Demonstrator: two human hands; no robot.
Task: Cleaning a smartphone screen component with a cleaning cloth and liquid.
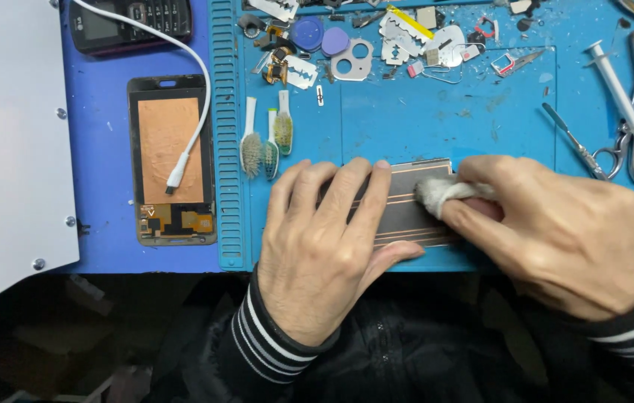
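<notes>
A dark flat phone panel with thin copper-coloured lines lies on the blue work mat. My left hand lies flat on its left part, fingers spread and pressing down. My right hand pinches a wad of white cotton against the panel's right part.
Three worn toothbrush heads lie just above my left hand. A phone screen assembly with a copper back and a white cable sit at left. Razor blades, small parts, tweezers, a syringe and scissors crowd the top and right.
</notes>
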